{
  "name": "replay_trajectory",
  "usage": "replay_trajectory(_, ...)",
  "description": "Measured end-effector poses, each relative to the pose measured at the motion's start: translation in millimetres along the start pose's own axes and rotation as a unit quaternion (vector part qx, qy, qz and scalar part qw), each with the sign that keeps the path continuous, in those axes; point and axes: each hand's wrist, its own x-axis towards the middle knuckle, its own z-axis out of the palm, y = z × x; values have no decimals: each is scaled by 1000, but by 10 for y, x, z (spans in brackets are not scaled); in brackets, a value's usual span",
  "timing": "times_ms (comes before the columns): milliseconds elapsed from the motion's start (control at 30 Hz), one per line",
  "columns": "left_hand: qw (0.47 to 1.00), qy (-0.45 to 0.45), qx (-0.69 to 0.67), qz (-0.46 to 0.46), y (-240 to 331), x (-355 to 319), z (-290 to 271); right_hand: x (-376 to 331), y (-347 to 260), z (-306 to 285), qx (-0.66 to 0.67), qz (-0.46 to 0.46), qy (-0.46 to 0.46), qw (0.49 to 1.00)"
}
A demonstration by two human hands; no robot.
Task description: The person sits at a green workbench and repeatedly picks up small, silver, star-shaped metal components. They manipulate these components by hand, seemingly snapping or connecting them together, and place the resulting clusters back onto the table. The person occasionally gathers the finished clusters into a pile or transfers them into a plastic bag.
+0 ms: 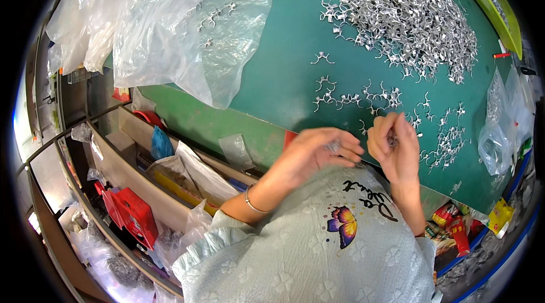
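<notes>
Over the near edge of the green table, my left hand (315, 152) is cupped, its fingers pointing right and slightly blurred. Silvery metal clips (332, 147) show in its palm. Close beside it, my right hand (394, 147) is raised with its fingers curled together around a small metal clip (392, 140), mostly hidden by them. Loose metal clips (448, 141) of the same kind lie scattered to the right of that hand, and more clips (340, 98) lie just beyond both hands. A large heap of clips (409, 19) fills the far right.
A clear plastic bag (187, 36) with several clips on it covers the table's far left. At right stand a yellow-green tray (499, 10) and plastic bags (497, 138). Left of me are an open drawer (136, 158) and a red box (133, 218).
</notes>
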Motion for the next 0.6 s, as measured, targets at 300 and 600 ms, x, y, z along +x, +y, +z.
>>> replay_trajectory(300, 979, 50, -166, -109, -390, 227, 22, -130, -8, 295, -613, -198, -191, 741)
replay_trajectory(600, 974, 96, 183, 96, -223, 70, 92, -461, -209, -291, -629, -301, 290, 656)
